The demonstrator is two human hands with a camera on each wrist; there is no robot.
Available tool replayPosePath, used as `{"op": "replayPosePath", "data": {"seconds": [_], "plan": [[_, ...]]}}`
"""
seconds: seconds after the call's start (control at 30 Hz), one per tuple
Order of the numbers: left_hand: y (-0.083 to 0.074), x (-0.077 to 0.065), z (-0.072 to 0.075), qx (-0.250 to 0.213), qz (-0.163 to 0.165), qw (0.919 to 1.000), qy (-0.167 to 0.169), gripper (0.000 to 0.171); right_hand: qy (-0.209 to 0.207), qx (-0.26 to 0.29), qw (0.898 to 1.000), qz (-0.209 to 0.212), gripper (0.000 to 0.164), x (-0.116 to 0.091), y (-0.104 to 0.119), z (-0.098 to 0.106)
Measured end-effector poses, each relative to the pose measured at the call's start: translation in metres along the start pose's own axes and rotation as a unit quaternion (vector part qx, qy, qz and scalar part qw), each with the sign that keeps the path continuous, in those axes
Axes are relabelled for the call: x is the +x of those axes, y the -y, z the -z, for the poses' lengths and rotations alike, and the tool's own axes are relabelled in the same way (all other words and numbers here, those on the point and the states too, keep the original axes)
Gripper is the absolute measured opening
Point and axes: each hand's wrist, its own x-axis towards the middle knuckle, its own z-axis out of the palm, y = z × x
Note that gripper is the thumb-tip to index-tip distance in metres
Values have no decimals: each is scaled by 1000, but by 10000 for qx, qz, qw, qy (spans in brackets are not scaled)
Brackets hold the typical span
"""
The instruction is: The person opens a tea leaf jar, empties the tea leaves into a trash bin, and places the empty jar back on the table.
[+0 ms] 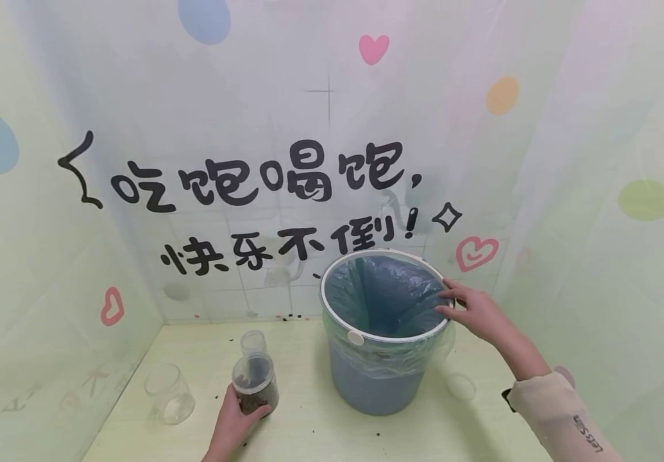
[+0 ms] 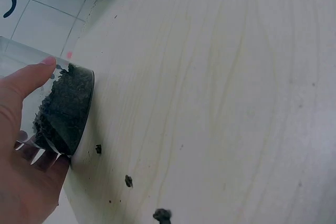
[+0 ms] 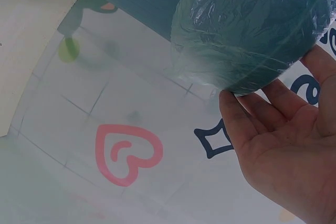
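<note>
While left fingers [image 1: 260,411] grip the jar [image 1: 259,390], right fingers [image 1: 461,294] curl over the bin's rim [image 1: 392,339], table [image 1: 299,378] showing between.

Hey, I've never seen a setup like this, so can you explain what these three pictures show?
There's no machine here, just a person's two bare hands. The picture showing both comes from a camera worn on the head; the other two come from cameras worn on each wrist. The left hand grips a clear jar partly filled with dark bits. The right hand holds the rim of a blue bin lined with a thin plastic bag. The pale table also has two other clear containers and scattered dark crumbs.
</note>
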Motion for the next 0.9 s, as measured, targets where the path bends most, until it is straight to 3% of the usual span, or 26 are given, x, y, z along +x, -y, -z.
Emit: {"op": "replayPosePath", "data": {"seconds": [0.9], "plan": [[2, -4, 0, 129, -163, 9998, -48, 95, -48, -2, 10000, 53, 42, -1, 0, -1]]}}
